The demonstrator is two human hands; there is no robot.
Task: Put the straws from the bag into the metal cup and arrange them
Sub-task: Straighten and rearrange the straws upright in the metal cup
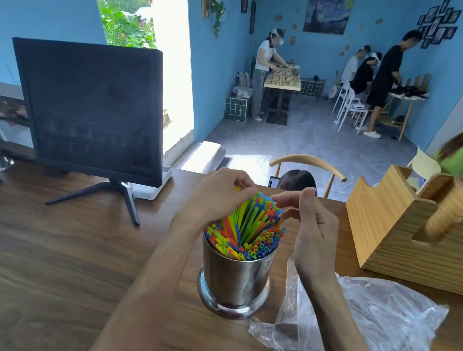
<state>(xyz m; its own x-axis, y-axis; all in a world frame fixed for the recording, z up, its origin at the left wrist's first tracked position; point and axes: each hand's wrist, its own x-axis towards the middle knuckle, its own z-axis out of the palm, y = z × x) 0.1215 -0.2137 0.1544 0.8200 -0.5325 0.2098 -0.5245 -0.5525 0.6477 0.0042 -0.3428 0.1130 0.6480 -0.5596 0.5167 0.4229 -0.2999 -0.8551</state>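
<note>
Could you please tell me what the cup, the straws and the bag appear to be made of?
The metal cup looks like polished steel: it mirrors its surroundings. The straws seem to be smooth plastic, in bright solid colours. The bag appears to be thin clear plastic film, crinkled and see-through.

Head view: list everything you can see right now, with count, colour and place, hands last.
straws: many, green, yellow, orange and blue, standing in the metal cup
metal cup: one, silver, upright on the table, near centre
plastic bag: one, clear, lying crumpled on the table right of the cup
table: one, brown wood
monitor: one, black, screen dark, on the table at left
wooden holder: one, light wood, on the table at right
chair: one, light wood, beyond the table
left hand: pinching straw tops
right hand: fingers curled at the straw tops
</note>
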